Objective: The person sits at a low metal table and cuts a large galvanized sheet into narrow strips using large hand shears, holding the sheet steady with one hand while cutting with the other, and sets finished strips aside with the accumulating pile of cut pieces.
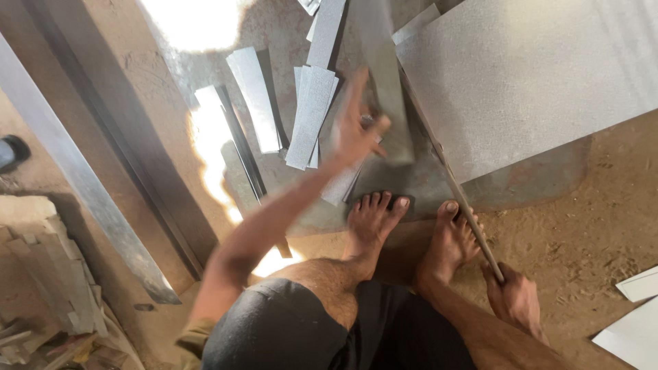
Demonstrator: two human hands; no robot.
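Note:
My left hand [356, 127] is raised over a narrow grey metal strip [384, 75] lying on the floor, fingers spread, thumb and fingertips near the strip's lower end; the hand is blurred and I cannot tell whether it touches the strip. My right hand [514, 298] is closed around the lower end of a long thin metal rod [449, 175] that runs diagonally along the edge of a large metal sheet [534, 75]. My bare feet [411, 229] rest on the floor, the right toes against the rod.
Several cut metal strips [312, 109] lie fanned out left of the hand. Long metal bars [75, 178] run diagonally at the left, beside a pile of wooden scraps [48, 267]. White sheets [637, 315] sit at the lower right on the dirt floor.

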